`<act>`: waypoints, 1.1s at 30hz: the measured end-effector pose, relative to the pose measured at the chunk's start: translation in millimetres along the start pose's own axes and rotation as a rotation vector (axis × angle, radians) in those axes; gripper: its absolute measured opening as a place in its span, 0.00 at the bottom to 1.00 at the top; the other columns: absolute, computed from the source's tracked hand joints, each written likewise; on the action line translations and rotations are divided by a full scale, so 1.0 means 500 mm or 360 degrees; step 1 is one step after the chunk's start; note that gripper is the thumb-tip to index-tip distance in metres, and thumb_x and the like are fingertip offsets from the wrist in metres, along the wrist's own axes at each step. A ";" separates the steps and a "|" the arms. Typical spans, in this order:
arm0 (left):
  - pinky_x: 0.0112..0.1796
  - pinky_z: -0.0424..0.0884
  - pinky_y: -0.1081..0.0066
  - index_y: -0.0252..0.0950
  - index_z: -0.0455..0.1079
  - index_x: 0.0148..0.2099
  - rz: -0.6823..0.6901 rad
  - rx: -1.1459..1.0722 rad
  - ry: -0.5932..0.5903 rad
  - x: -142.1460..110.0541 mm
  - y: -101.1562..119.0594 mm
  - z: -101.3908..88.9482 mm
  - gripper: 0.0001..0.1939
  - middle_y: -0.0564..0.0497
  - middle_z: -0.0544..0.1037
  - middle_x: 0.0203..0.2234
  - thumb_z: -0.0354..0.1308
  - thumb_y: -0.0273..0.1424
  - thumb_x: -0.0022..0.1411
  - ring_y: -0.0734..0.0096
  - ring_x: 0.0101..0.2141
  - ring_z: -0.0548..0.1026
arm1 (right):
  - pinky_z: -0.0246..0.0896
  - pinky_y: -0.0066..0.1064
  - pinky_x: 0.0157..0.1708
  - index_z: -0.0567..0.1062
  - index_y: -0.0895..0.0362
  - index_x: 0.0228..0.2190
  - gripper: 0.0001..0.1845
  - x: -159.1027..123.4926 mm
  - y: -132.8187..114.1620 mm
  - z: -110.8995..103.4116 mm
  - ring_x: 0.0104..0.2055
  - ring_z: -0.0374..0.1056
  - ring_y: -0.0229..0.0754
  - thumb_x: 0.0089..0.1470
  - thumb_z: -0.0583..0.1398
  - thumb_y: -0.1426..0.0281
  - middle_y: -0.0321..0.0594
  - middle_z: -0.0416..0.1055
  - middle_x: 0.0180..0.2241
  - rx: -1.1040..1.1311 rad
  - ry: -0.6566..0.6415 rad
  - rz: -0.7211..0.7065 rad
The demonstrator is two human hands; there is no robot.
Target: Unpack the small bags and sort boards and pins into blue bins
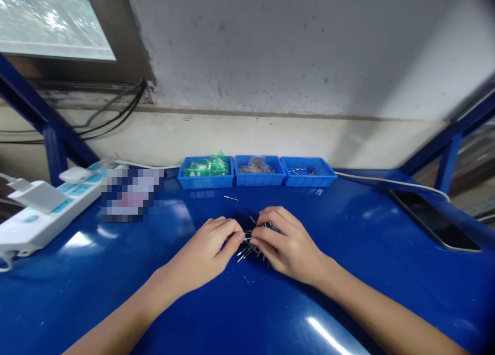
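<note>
Metal pins (249, 249) lie in a small heap between your hands at the middle of the blue surface (348, 272).
Your left hand (211, 252) and right hand (284, 241) meet fingertip to fingertip, each pinching pins over the heap; three blue bins (257, 178) sit beyond, a phone (433, 221) well to your right.

- Your left hand (211, 246) and right hand (284, 244) meet fingertip to fingertip over a small heap of thin metal pins (251, 249) on the blue tabletop (240, 313).
- You pinch one pin between them.
- A lone pin (231, 197) lies nearer three blue bins (257, 172) by the wall.
- A power strip (46, 208) sits at your left, a phone (435, 221) at your right.
</note>
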State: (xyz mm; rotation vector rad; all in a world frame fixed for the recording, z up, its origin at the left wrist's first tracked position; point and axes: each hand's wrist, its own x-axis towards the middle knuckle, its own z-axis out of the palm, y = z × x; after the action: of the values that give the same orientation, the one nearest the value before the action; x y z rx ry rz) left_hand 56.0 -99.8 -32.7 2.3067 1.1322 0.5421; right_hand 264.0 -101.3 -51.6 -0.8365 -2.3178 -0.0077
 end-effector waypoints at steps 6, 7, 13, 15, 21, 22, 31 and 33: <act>0.38 0.60 0.66 0.38 0.65 0.37 0.0294 0.0076 0.0293 -0.005 -0.005 0.001 0.04 0.54 0.72 0.30 0.50 0.29 0.65 0.71 0.32 0.68 | 0.63 0.37 0.40 0.73 0.59 0.32 0.07 0.005 -0.006 -0.006 0.41 0.63 0.44 0.58 0.55 0.71 0.45 0.69 0.34 0.0073 0.0065 0.0013; 0.37 0.60 0.66 0.38 0.66 0.36 0.0322 0.0091 0.0324 -0.005 -0.005 0.000 0.05 0.54 0.73 0.29 0.50 0.29 0.65 0.71 0.31 0.68 | 0.63 0.37 0.40 0.73 0.59 0.33 0.07 0.005 -0.008 -0.006 0.41 0.64 0.44 0.58 0.55 0.70 0.45 0.69 0.34 0.0080 0.0068 0.0001; 0.34 0.60 0.67 0.36 0.66 0.31 0.0322 0.0022 0.0314 -0.003 0.001 0.002 0.12 0.55 0.71 0.24 0.46 0.30 0.67 0.73 0.26 0.65 | 0.64 0.37 0.38 0.72 0.58 0.39 0.07 0.002 -0.014 0.000 0.39 0.65 0.43 0.57 0.57 0.71 0.43 0.70 0.34 0.0052 0.0144 -0.0052; 0.35 0.60 0.67 0.36 0.65 0.31 0.0303 0.0004 0.0247 -0.002 0.002 0.002 0.14 0.55 0.71 0.23 0.45 0.31 0.68 0.73 0.27 0.66 | 0.64 0.36 0.37 0.72 0.58 0.37 0.06 0.006 -0.009 -0.005 0.39 0.65 0.42 0.57 0.57 0.72 0.43 0.70 0.32 0.0020 0.0160 -0.0112; 0.42 0.61 0.60 0.41 0.67 0.46 0.0080 0.0295 0.0111 0.001 -0.033 -0.006 0.09 0.52 0.74 0.38 0.49 0.34 0.66 0.64 0.40 0.69 | 0.58 0.32 0.30 0.72 0.58 0.25 0.15 0.029 0.096 -0.084 0.27 0.64 0.40 0.59 0.52 0.66 0.40 0.68 0.22 -0.0634 0.0666 0.0446; 0.43 0.61 0.59 0.42 0.67 0.47 0.0046 0.0373 0.0076 0.001 -0.043 -0.007 0.09 0.52 0.73 0.39 0.51 0.34 0.64 0.62 0.41 0.68 | 0.56 0.33 0.28 0.74 0.58 0.28 0.18 0.027 0.119 -0.099 0.26 0.64 0.42 0.60 0.51 0.62 0.40 0.68 0.20 -0.0736 0.0677 0.0777; 0.37 0.61 0.63 0.36 0.64 0.35 -0.0001 0.0564 -0.0122 0.002 -0.049 0.011 0.08 0.50 0.69 0.36 0.46 0.28 0.66 0.63 0.38 0.64 | 0.59 0.34 0.35 0.73 0.58 0.42 0.19 -0.001 0.061 -0.041 0.34 0.67 0.44 0.58 0.53 0.59 0.42 0.72 0.28 -0.0094 -0.0047 0.0826; 0.37 0.61 0.64 0.36 0.62 0.35 0.0007 0.0477 -0.0099 0.001 -0.043 0.012 0.08 0.50 0.68 0.34 0.44 0.26 0.66 0.64 0.36 0.63 | 0.59 0.34 0.37 0.73 0.58 0.43 0.16 0.005 0.025 -0.013 0.35 0.65 0.43 0.58 0.55 0.62 0.42 0.71 0.30 0.0083 -0.0130 0.0536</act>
State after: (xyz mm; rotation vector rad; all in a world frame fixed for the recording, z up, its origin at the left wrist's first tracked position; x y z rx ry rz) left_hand 46.8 -89.8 -50.2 2.5589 1.2499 0.3166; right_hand 273.3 -91.4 -47.5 -1.2087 -2.2130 0.2355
